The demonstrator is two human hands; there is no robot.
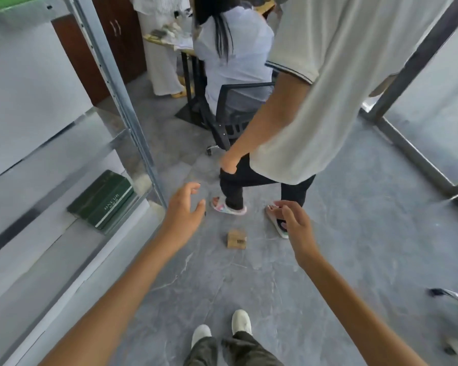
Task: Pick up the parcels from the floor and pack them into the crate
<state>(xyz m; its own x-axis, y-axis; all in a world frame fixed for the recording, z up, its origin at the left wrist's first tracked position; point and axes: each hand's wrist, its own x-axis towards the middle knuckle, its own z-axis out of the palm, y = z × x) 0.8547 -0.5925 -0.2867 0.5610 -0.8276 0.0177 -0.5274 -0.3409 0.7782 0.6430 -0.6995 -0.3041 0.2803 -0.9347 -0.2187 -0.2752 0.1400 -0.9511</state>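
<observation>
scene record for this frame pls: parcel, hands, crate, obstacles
parcel: one small cardboard parcel lying on the grey floor, untouched
left hand: open, empty, raised over the floor left of the parcel
right hand: open, empty, right of the parcel
crate: not in view
obstacles: standing person's sandalled feet just beyond the parcel; office chair behind
left side: shelf with green boxes

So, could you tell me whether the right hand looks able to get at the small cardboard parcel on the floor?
Probably yes. The right hand is open and empty, and the parcel lies on bare floor just left of it with nothing between. The standing person's sandalled foot is close behind it, so some care is needed.
</observation>
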